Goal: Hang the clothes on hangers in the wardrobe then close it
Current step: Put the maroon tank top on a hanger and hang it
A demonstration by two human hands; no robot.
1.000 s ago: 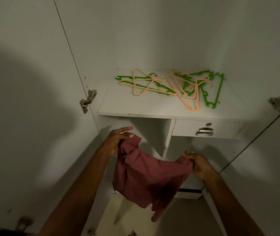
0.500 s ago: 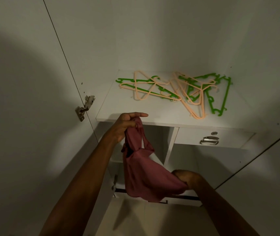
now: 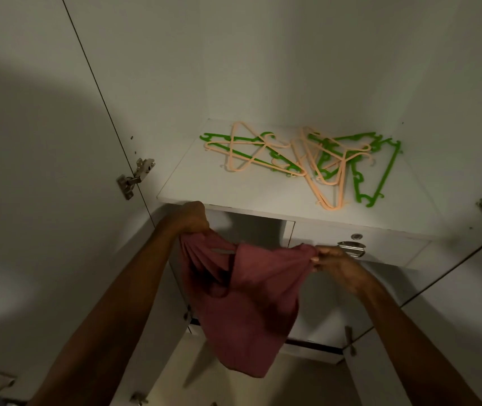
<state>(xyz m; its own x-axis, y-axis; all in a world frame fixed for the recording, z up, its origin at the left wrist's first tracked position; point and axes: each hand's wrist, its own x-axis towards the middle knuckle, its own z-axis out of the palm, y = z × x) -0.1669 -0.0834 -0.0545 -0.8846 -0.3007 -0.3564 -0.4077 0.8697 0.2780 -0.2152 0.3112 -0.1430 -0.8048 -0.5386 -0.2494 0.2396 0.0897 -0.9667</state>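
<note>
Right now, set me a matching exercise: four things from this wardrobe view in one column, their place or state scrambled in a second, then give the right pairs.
Column one:
1. maroon garment
2. hangers
3. drawer handle
4. door hinge

Column two:
A. lying in a loose pile on the white shelf
B. metal, on the drawer front under the shelf
C. held stretched between the left hand and right hand
D. fixed at the left edge of the wardrobe opening

Pairs: 1-C, 2-A, 3-B, 4-D
</note>
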